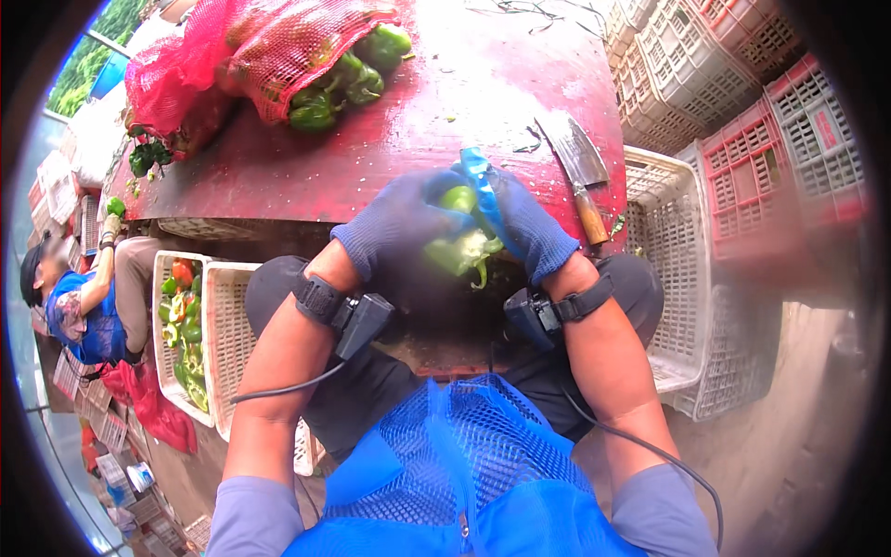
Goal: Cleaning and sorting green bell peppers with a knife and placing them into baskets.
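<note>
So, looks mid-trim: one opened green pepper (453, 255) between the grips at the counter's (399, 153) near edge. Left grip (408, 221) wraps it; right grip (534, 223) curls beside one bright blue strip (476, 174), can't tell if grasping. Next move probably needs left steady, right working. Outward: one cleaver (574, 158), one left-side crate (173, 390) of peppers (191, 325); red mesh sacks (269, 56), count unclear.

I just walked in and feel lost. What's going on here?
A person's gloved left hand and right hand hold a green pepper by the near edge of the red table. A knife lies on the table to the right. Green peppers poke from a red net bag; more peppers sit in a white crate at left.
</note>
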### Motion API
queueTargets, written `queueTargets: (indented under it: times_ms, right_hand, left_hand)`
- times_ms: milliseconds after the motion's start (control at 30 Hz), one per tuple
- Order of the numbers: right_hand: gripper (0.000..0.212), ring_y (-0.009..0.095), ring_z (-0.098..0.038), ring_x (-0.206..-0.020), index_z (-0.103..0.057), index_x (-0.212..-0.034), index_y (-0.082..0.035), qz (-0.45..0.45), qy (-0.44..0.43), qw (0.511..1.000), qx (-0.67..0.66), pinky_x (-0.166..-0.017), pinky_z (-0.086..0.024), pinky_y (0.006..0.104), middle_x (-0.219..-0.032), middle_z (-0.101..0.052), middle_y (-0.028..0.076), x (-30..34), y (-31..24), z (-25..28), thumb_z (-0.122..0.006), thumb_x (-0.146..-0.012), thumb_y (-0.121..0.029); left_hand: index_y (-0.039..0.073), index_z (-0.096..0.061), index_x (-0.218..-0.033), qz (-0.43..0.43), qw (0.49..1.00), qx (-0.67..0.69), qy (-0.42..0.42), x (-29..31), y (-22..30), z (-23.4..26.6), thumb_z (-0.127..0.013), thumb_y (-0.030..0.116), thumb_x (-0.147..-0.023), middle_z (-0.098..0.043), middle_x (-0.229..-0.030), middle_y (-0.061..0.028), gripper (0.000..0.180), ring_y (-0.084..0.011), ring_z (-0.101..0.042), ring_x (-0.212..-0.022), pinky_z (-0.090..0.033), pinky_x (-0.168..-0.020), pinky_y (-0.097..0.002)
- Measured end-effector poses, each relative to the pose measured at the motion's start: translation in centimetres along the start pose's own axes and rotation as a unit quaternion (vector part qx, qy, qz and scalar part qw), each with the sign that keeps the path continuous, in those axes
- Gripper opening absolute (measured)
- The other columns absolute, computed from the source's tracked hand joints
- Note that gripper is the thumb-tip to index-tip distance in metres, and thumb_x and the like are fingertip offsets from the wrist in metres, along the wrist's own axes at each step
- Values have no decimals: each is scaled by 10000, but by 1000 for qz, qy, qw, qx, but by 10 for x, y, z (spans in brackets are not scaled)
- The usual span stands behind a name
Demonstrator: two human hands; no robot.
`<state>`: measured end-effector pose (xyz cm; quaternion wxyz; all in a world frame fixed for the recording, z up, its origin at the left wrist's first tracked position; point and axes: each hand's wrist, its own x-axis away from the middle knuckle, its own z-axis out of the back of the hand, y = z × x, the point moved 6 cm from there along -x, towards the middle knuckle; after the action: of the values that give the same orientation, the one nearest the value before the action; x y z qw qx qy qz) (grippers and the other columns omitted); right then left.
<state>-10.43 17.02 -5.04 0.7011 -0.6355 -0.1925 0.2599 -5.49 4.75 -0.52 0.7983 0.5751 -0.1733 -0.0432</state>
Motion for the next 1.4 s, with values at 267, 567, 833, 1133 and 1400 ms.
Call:
queueTargets:
  times_ms: [267,567,833,1133,1400]
  right_hand:
    - [558,165,-655,-844,-570,-1262,3,-214,41,972,-93,-632,-551,304,-1048,-661,125,6,9,13,-524,-987,-481]
    - [335,100,-575,-610,-692,-994,-32,-227,-6,973,32,-553,-464,301,-682,-606,16,23,-19,0,-688,-912,-357]
    - [331,251,-689,-759,-713,-985,-71,-121,-11,975,187,-694,-522,376,-852,-716,140,22,-25,5,-722,-851,-373]
    - [434,386,-678,-821,-718,-1010,-116,-64,-85,963,248,-692,-525,429,-873,-697,187,21,-24,5,-715,-802,-497]
    - [401,350,-695,-823,-676,-894,-100,-15,-62,899,433,-689,-545,472,-844,-702,147,24,-29,-12,-646,-831,-494]
  left_hand:
    - [1,-632,-979,61,992,18,108,5,-17,24,-737,149,-797,-651,-850,-34,257,-94,-598,-761,-498,-694,-269]
    - [0,-626,-1084,-15,959,5,283,8,-15,44,-733,106,-796,-667,-901,-41,325,-95,-623,-765,-525,-708,-256]
    - [-3,-628,-1107,54,989,40,135,3,-16,30,-711,159,-839,-670,-897,-39,324,-96,-623,-773,-515,-702,-266]
    - [-24,-688,-1050,50,985,-109,125,-9,-18,19,-697,188,-871,-710,-895,-65,278,-102,-631,-809,-521,-744,-283]
    - [70,-742,-998,55,982,-164,71,-11,-40,16,-650,351,-842,-715,-951,-182,334,-333,-689,-938,-527,-854,-426]
